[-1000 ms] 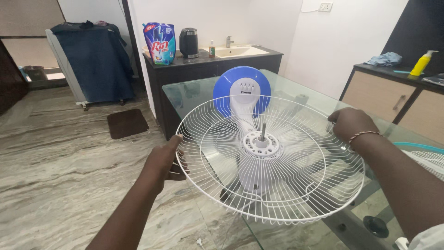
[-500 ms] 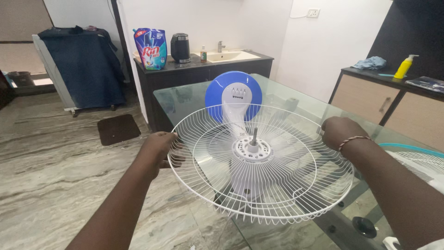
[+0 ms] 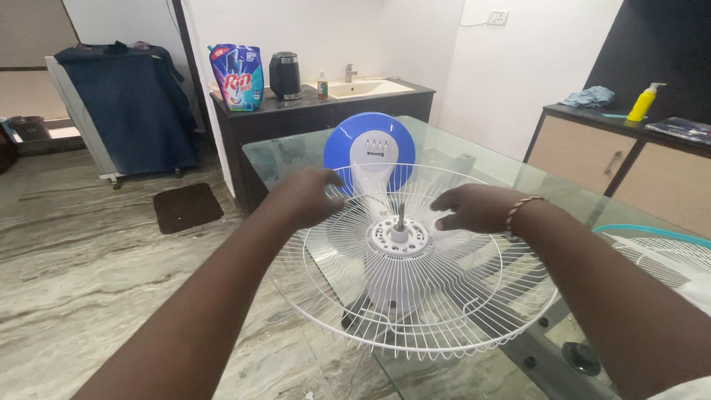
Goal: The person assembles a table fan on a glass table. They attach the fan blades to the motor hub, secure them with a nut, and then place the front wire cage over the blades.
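At the centre of the frame a round white wire fan guard (image 3: 415, 296) lies face-up, dish-like, on the white motor housing (image 3: 392, 285) of a table fan laid on its back on a glass-topped table (image 3: 518, 178). The fan's thin metal shaft (image 3: 401, 216) rises upright from the white ring-shaped hub (image 3: 398, 235), so its long axis points up toward the camera. The blue and white round fan base (image 3: 368, 152) stands beyond it, toward the upper middle.

The left hand (image 3: 307, 196) hovers left of the shaft, fingers loosely curled, gripping nothing that I can see. The right hand (image 3: 474, 209) sits right of the shaft, fingers half open and pointing at the hub, holding nothing. Both hands are over the guard's inner rings and flank the hub; the right fingertips look slightly nearer to the shaft. Whether either hand touches the wires cannot be told.
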